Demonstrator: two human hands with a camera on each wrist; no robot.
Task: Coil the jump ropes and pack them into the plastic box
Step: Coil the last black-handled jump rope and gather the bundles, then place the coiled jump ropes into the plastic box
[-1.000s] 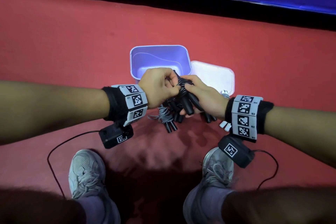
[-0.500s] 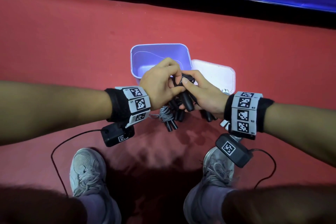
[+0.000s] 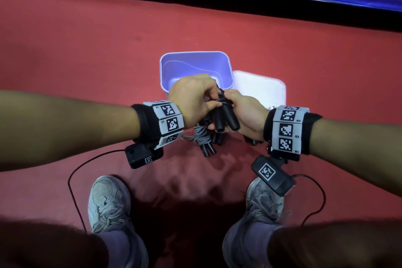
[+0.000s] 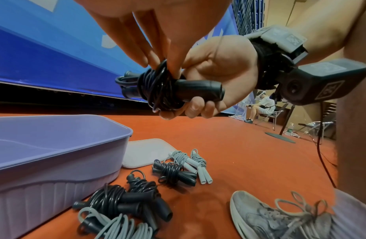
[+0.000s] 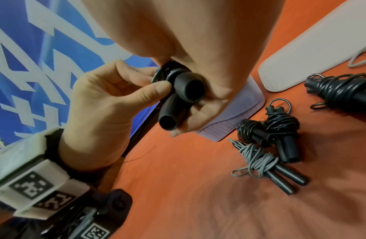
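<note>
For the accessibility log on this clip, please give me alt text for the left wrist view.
The right hand grips a black jump rope by its handles while the left hand's fingers pinch the cord wound round them. Below, on the red floor, an open purple plastic box sits beside its lid and several coiled ropes.

A black jump rope with its cord wound round two thick black handles is held level in the right hand. The open lilac plastic box sits just beyond the hands. Five coiled ropes, black and grey, lie on the floor below the hands.
</note>
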